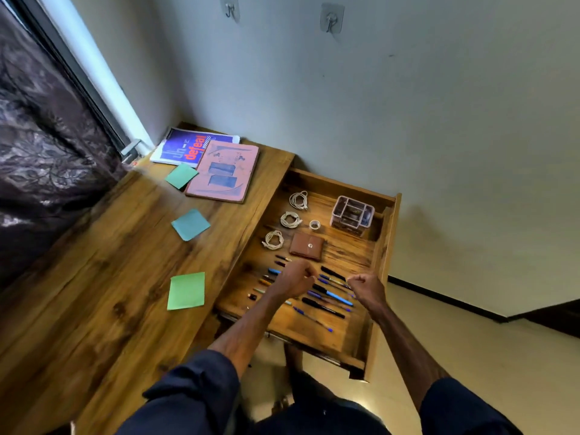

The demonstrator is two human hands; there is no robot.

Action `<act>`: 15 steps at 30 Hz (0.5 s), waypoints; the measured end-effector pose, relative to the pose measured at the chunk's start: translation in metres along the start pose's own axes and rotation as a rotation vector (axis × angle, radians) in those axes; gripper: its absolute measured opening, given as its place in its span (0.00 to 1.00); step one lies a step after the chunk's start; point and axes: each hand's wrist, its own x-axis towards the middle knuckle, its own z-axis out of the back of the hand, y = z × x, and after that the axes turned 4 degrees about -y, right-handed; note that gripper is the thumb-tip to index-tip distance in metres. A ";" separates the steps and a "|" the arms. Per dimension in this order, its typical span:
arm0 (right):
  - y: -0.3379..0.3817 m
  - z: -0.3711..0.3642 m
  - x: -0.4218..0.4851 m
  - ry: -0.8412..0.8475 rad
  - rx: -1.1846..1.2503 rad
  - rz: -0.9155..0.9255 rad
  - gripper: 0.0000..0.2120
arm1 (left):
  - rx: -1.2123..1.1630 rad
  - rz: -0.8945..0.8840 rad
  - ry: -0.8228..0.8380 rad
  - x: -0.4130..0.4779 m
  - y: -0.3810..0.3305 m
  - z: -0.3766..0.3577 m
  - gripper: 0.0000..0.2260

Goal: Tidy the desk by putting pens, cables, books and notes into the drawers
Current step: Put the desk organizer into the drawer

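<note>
The desk's drawer point(381, 246) is pulled open on the right. Several pens point(326, 304) lie in rows on its near floor. Behind them lie three coiled white cables point(290, 219). My left hand point(295, 279) hovers over the pens with curled fingers, and I see nothing held in it. My right hand point(365, 287) is a closed fist just right of the pens, holding nothing visible. On the desk top point(103, 277) lie a blue book point(185, 149), a pink book point(222, 171), a green note point(186, 290), a blue note point(190, 224) and a teal note point(181, 175).
The drawer also holds a brown wallet point(307, 245), a small tape roll point(314, 224) and a clear pink organiser point(352, 215). A dark curtain point(40, 146) hangs at the left. The wall stands behind the desk, and beige floor lies to the right.
</note>
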 end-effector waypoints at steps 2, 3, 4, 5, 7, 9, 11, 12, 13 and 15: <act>-0.014 0.010 -0.013 0.017 -0.013 0.006 0.09 | -0.038 0.012 0.006 -0.016 -0.008 -0.018 0.06; -0.019 0.016 -0.019 0.025 -0.014 0.002 0.08 | -0.054 0.022 0.002 -0.024 -0.012 -0.027 0.06; -0.026 0.022 -0.024 0.030 -0.007 0.000 0.07 | -0.069 0.031 0.003 -0.032 -0.015 -0.036 0.06; -0.030 0.028 -0.029 0.036 0.005 -0.006 0.06 | -0.083 0.029 0.013 -0.038 -0.019 -0.044 0.06; -0.035 0.041 -0.036 0.055 0.038 -0.025 0.06 | -0.116 0.020 0.027 -0.047 -0.028 -0.056 0.06; -0.038 0.052 -0.038 0.065 0.073 -0.035 0.07 | -0.135 0.015 0.018 -0.051 -0.039 -0.064 0.06; -0.039 0.061 -0.035 0.074 0.083 -0.046 0.07 | -0.145 0.027 0.019 -0.049 -0.050 -0.071 0.07; -0.039 0.064 -0.030 0.080 0.093 -0.052 0.06 | -0.157 0.042 0.025 -0.047 -0.056 -0.076 0.07; -0.038 0.067 -0.027 0.090 0.103 -0.059 0.06 | -0.170 0.053 0.018 -0.043 -0.062 -0.081 0.06; -0.037 0.074 -0.017 0.113 0.119 -0.055 0.07 | -0.188 0.075 0.007 -0.035 -0.076 -0.092 0.06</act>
